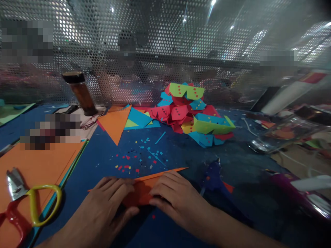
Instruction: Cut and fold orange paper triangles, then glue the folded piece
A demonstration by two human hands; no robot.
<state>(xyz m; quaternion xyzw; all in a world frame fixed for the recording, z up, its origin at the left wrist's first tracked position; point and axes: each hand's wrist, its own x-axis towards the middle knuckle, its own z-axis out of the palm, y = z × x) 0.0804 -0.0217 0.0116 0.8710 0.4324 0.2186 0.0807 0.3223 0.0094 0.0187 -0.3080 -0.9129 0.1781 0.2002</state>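
A folded orange paper (141, 191) lies on the blue table near its front edge. My left hand (110, 199) presses on the paper's left part, fingers curled over it and thumb at the lower edge. On the right part, my right hand (176, 194) pinches the paper between fingers and thumb. Small red, blue and yellow paper bits (126, 167) are scattered just beyond the hands. A dark blue glue gun (214, 177) rests to the right of my right hand, its tip pointing away.
Scissors (33, 203) lie on orange sheets (49, 165) at left. Behind are a jar (82, 96), folded paper triangles (116, 120) and a pile of colourful folded papers (178, 110). A glass (281, 134) and a purple object (297, 189) are at right, before a perforated metal screen (144, 41).
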